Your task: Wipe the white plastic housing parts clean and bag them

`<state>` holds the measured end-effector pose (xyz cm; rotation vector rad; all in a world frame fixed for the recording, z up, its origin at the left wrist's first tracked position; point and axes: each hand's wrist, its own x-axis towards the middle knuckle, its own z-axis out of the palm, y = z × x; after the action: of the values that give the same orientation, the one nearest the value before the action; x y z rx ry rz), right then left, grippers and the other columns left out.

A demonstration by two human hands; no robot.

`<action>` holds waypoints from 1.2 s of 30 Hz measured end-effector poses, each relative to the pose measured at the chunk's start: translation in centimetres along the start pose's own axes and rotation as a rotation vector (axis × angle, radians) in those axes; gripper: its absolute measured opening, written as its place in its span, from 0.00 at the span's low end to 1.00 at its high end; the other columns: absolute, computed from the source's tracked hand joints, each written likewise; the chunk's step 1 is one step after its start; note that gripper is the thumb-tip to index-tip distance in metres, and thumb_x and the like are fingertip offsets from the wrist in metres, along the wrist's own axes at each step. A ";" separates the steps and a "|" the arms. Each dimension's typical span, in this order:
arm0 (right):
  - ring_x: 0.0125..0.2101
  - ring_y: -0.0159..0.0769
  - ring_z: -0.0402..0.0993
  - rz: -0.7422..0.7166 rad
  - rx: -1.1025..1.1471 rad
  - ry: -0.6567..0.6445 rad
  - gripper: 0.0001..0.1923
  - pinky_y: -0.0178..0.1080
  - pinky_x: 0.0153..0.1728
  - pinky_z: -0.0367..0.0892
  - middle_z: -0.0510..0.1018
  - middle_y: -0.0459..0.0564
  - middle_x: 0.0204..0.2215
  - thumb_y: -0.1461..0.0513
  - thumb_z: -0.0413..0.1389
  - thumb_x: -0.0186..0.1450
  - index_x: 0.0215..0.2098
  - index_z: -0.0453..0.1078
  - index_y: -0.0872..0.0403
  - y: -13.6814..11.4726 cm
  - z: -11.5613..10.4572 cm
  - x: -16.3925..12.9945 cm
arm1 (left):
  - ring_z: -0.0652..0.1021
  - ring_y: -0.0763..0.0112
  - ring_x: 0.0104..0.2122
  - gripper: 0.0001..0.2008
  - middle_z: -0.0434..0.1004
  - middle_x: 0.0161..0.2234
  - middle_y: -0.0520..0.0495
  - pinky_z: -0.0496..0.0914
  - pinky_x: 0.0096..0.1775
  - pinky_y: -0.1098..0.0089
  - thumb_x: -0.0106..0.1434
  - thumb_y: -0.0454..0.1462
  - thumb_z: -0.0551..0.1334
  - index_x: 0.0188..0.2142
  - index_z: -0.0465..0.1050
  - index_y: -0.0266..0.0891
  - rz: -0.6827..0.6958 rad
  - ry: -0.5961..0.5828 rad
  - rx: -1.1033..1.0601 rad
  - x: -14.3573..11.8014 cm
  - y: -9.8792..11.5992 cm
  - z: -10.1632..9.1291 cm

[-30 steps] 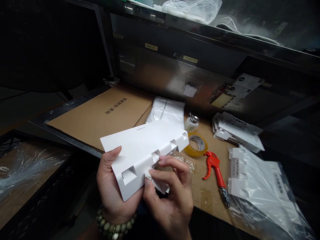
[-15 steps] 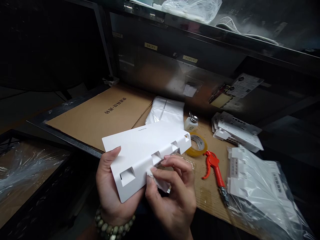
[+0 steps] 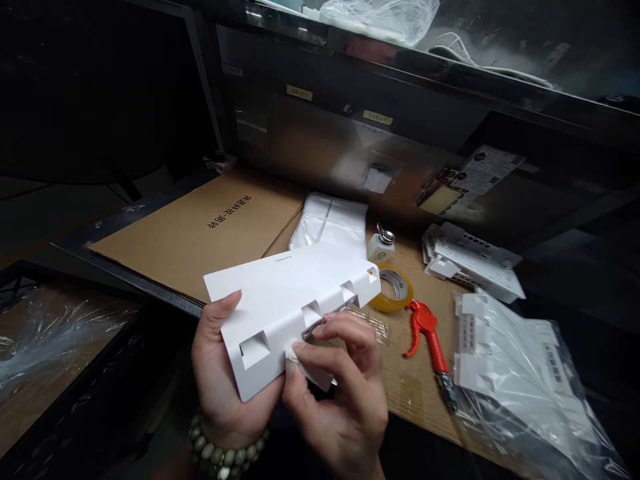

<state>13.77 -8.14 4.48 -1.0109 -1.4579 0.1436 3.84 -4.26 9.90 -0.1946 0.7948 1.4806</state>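
Note:
A white plastic cover (image 3: 280,287) with small dark lettering and several square cutouts along its bent edge is tilted up in front of me. My left hand (image 3: 225,373) is closed around its near left end, thumb on the top face. With thumb and index finger, my right hand (image 3: 345,387) pinches a small white cloth (image 3: 292,353) against the bent edge, below the cutouts. Part of the cloth is hidden behind my fingers.
On the cardboard-covered bench lie a yellow tape roll (image 3: 393,288), a red air blow gun (image 3: 427,337), a pump bottle (image 3: 381,243), white plastic bags (image 3: 333,223), stacked white covers (image 3: 475,260) and a bagged bundle of covers (image 3: 520,373). A cardboard sheet (image 3: 200,227) lies left.
My right hand, with the cloth, has shifted slightly left and down along the bent edge of the cover. My left hand keeps its grip.

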 end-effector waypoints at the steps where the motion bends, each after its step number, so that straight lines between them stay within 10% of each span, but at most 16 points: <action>1: 0.46 0.39 0.72 0.006 -0.006 0.015 0.13 0.49 0.51 0.72 0.72 0.49 0.41 0.74 0.62 0.61 0.39 0.77 0.53 0.0 0.0 0.0 | 0.86 0.51 0.38 0.17 0.88 0.36 0.47 0.83 0.44 0.58 0.70 0.40 0.55 0.50 0.80 0.43 0.005 -0.007 -0.003 0.0 0.0 0.0; 25: 0.43 0.39 0.73 0.006 -0.048 -0.023 0.12 0.47 0.47 0.73 0.75 0.48 0.39 0.72 0.63 0.61 0.40 0.77 0.51 0.2 -0.1 0.0 | 0.86 0.52 0.37 0.17 0.87 0.35 0.45 0.83 0.41 0.58 0.71 0.40 0.54 0.52 0.78 0.42 -0.016 -0.024 -0.007 0.5 -0.1 -0.3; 36: 0.46 0.39 0.80 0.248 0.103 0.327 0.13 0.45 0.50 0.76 0.81 0.50 0.44 0.66 0.62 0.69 0.51 0.75 0.49 2.5 -2.2 -0.3 | 0.86 0.54 0.31 0.10 0.87 0.34 0.45 0.83 0.29 0.60 0.68 0.38 0.61 0.45 0.78 0.41 -0.214 0.083 -0.011 1.8 1.8 -0.7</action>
<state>16.79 -7.85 3.08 -1.0726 -1.0169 0.2195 1.76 -3.04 8.94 -0.3414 0.8068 1.2817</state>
